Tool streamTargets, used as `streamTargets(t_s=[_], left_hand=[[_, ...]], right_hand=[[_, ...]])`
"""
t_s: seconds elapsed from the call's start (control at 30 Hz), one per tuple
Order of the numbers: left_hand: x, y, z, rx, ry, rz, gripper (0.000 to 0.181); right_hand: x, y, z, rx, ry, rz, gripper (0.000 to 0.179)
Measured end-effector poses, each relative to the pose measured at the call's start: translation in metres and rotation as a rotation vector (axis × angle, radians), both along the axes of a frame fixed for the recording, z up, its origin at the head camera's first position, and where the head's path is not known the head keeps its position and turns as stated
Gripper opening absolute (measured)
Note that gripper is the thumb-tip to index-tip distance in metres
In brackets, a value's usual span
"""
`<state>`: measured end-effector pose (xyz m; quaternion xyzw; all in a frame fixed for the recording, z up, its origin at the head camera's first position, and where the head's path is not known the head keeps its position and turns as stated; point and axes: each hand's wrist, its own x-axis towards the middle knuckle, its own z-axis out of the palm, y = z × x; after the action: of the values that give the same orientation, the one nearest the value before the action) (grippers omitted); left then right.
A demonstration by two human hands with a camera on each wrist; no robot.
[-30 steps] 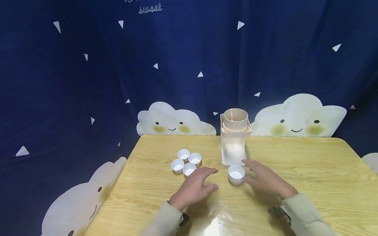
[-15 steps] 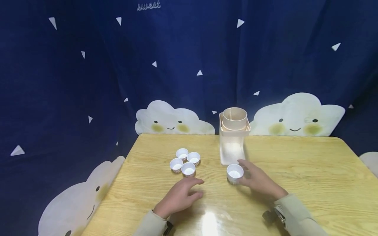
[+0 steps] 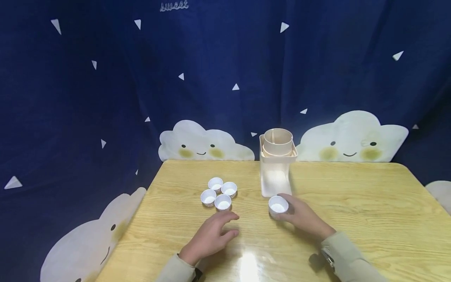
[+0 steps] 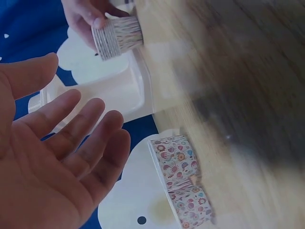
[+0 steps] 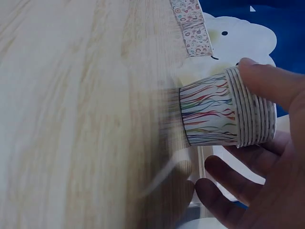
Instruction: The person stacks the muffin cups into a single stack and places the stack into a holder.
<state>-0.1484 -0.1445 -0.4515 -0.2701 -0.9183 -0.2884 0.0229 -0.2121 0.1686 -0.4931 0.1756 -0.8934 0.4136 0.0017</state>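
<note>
My right hand (image 3: pixel 304 217) grips a nested stack of paper cups (image 3: pixel 278 207) near its rims, thumb on the near side and a finger on the far side. In the right wrist view the stack (image 5: pixel 209 112) shows coloured wavy stripes and several stacked rims, its base down at the tabletop. Over the table to the left, my left hand (image 3: pixel 211 237) holds nothing, fingers relaxed and thumb apart. Just beyond it stand several small white-lined paper cups (image 3: pixel 223 202) in a cluster. Their flower-patterned sides (image 4: pixel 174 157) show in the left wrist view.
Right behind the striped stack stands a cream plastic holder (image 3: pixel 275 184) with a round tube (image 3: pixel 278 143) on top. The wooden table (image 3: pixel 352 196) ends at a dark blue curtain (image 3: pixel 211 58) printed with clouds and triangles.
My right hand has closed in from beside the striped stack and now grips it. My left hand has drawn back to the left, towards me. The cups stay where they stood.
</note>
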Motion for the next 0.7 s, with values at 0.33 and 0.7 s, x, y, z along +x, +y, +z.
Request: streamTargets(t_s=[0.33, 0.7], left_hand=[[0.000, -0.006, -0.002, 0.018, 0.009, 0.032, 0.032], [-0.007, -0.020, -0.003, 0.050, 0.053, 0.060, 0.030]], right_hand=[[-0.001, -0.001, 0.001, -0.001, -0.023, -0.011, 0.068], [-0.005, 0.001, 0.000, 0.001, -0.044, -0.013, 0.061]])
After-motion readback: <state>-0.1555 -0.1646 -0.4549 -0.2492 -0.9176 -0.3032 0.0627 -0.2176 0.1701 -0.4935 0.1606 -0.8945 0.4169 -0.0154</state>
